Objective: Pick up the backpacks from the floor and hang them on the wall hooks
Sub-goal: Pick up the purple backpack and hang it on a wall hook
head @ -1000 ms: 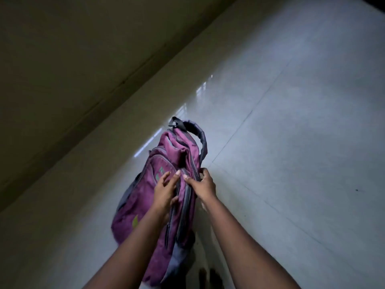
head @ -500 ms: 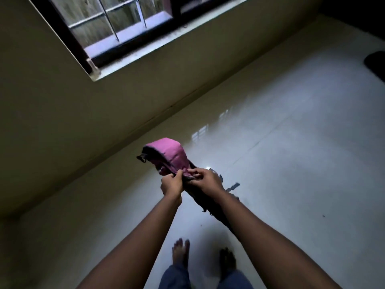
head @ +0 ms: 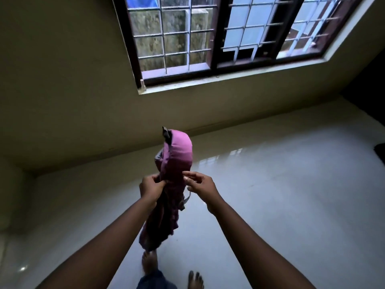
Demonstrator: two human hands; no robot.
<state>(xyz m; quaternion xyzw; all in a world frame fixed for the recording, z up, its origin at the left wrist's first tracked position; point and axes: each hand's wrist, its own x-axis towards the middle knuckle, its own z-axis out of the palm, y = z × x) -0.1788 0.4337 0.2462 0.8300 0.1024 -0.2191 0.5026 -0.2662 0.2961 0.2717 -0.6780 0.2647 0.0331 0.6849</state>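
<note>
Backpack (head: 177, 161) now hangs raised below the window (head: 229, 38), off the floor (head: 291, 205), clenched in your left hand (head: 151, 187), right hand (head: 200, 185) slack beside it; hanging comes next.

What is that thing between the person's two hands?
A purple backpack, seen in the head view. The left hand grips one side, and the right hand is at its other edge.
</note>
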